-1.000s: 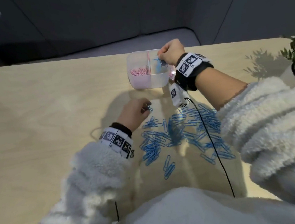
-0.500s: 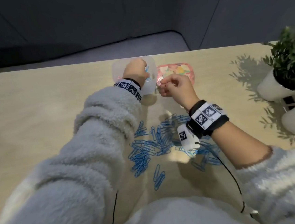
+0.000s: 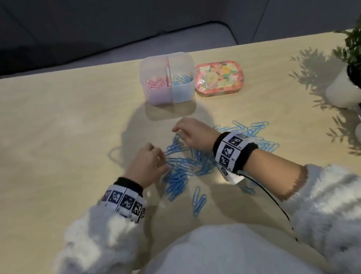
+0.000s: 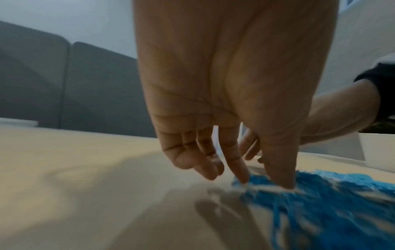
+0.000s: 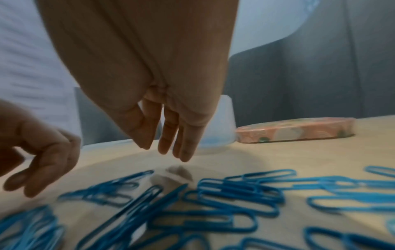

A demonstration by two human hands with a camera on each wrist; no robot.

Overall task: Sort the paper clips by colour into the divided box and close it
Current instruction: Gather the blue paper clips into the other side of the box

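The clear divided box (image 3: 184,92) stands open at the table's far side, pink paper clips (image 3: 157,83) in its left compartment and blue clips (image 3: 182,78) in its right. Its floral lid (image 3: 219,78) lies just right of the box. A heap of loose blue paper clips (image 3: 184,167) is spread before me. My left hand (image 3: 155,161) reaches down with straight fingers; index and thumb tips touch the heap's left edge (image 4: 320,194), holding nothing. My right hand (image 3: 183,132) hovers over the heap's far side, fingers (image 5: 186,145) hanging straight and empty.
Two white plant pots (image 3: 343,92) with a leafy plant stand at the right edge of the table. A black cable (image 3: 272,201) trails from my right wrist across the near table. A grey sofa lies beyond the far edge.
My left hand has come back from the box to the blue heap. My right hand has dropped from near the lid to just above the clips.
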